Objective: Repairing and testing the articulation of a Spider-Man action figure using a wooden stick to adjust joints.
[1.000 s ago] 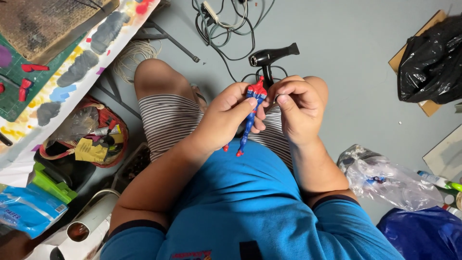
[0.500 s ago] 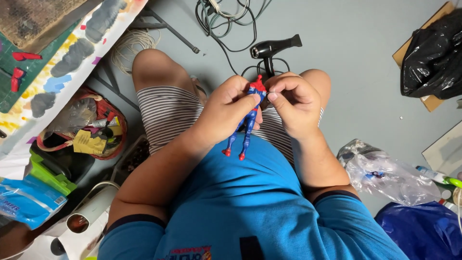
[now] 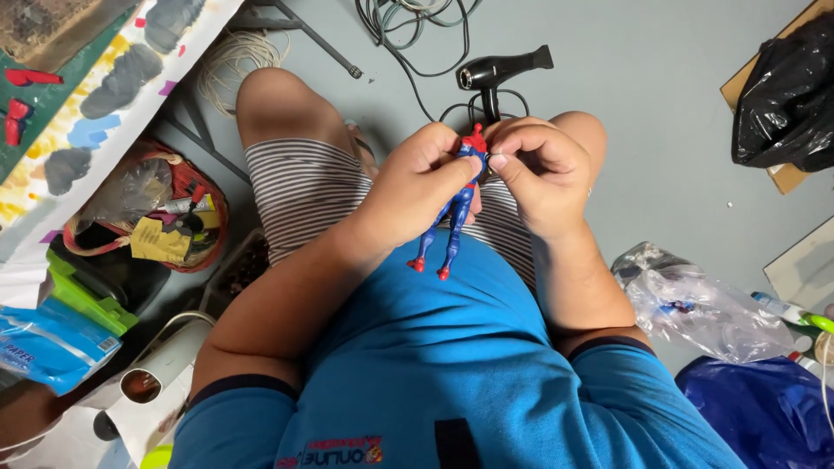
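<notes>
Sitting on a grey floor (image 3: pixel 660 95), person in blue T-shirt (image 3: pixel 434 373) & striped shorts (image 3: pixel 304 187) holds a small red-and-blue plastic action figure (image 3: pixel 453 213) over the lap, between both hands. Left hand (image 3: pixel 417 187) wraps the figure's torso, fingers curled shut around it, thumb on its front; legs w/ red feet hang free below the hand, pointing toward the shirt. Right hand (image 3: pixel 534 169) is at the figure's upper body, thumb & forefinger pinched together on it near the head/shoulder; exact part gripped can't be made out. Black hair dryer (image 3: pixel 499 74) w/ coiled black cable (image 3: pixel 417 26) lies on floor just beyond the hands. Crumpled clear plastic bag (image 3: pixel 695 304) sits near right elbow; black plastic bag (image 3: pixel 786 100) further off, right side.
</notes>
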